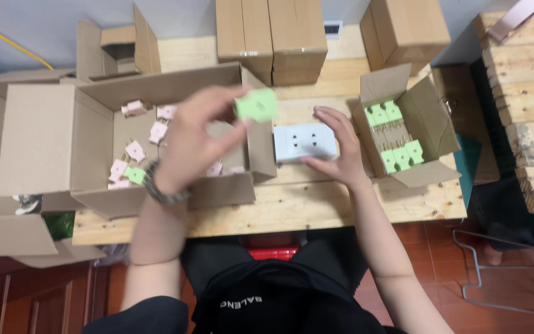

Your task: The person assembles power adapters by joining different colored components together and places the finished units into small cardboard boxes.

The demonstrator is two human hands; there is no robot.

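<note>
Near the middle of the desk [316,213], we are holding a green plastic block [256,104] pinched in the fingertips of our left hand [196,142], lifted above the large open carton [156,139] at the left edge. Our fingers are curling closed around the block, though motion blur is softening the details. Our right hand [338,145] is lying mostly open, fingers spread, pressing on the white socket plate [305,141] that is resting flat on the desk between the two cartons; it is touching the plate, not gripping it.

Judging by how things are lying, we are partway through: the small open carton [403,127] toward the right edge is already carrying several green blocks [397,133] in two groups with an unfilled stretch between them, while the large carton is holding a scatter of pink blocks [137,148] and one more green one [135,175]. Closed brown boxes [279,37] are standing along the far edge.
</note>
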